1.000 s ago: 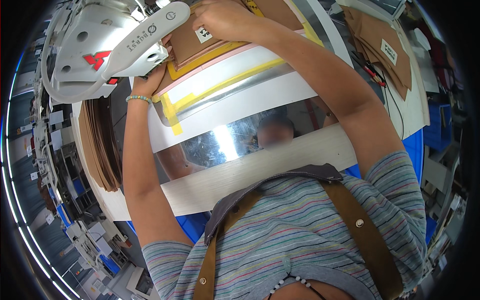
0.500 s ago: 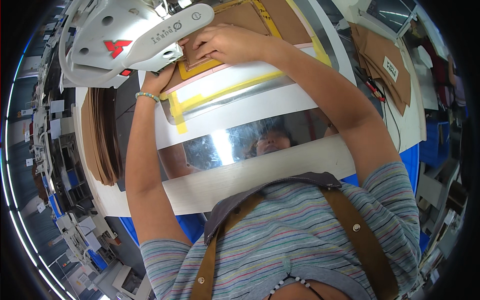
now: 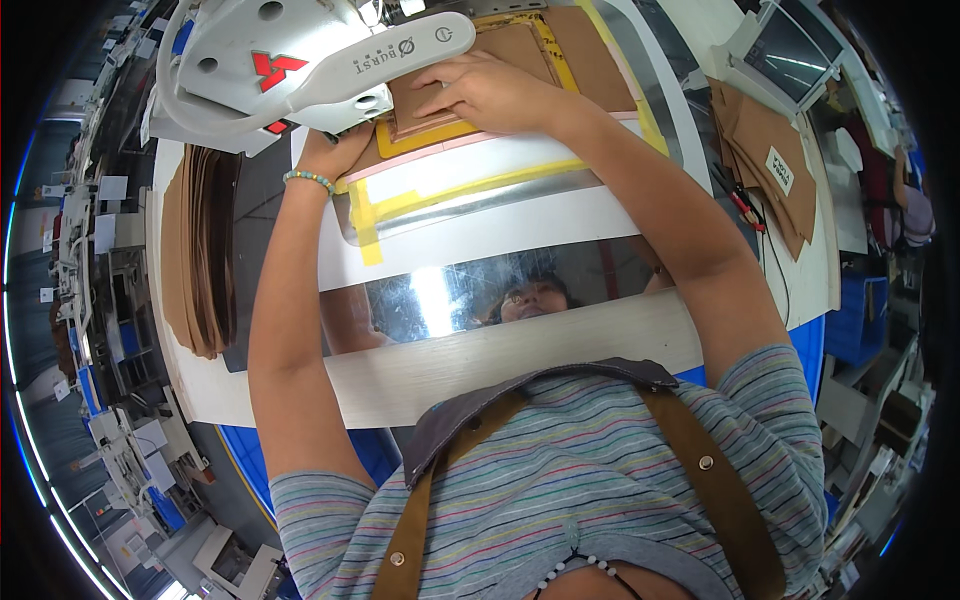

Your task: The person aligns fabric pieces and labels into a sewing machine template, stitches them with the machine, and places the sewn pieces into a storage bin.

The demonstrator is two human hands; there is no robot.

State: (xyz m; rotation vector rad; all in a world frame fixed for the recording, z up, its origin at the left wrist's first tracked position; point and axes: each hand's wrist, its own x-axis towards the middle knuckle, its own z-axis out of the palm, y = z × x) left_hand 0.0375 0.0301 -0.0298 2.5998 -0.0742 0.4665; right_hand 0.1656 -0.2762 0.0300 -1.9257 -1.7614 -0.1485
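The label has left view, leaving brown board (image 3: pixel 522 54) under the half-spread right hand (image 3: pixel 497 94), seemingly pinching nothing; machine (image 3: pixel 225 75) partly hides left hand (image 3: pixel 336 154), grip unclear.

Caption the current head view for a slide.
Right hand on a brown panel inside a yellow frame, left hand partly hidden by a white machine.

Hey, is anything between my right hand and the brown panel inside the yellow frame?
Nothing visible: your right hand lies over the brown panel, fingers apparently resting on it. The yellow frame borders the panel. The white machine head and lamp sit left of that hand.
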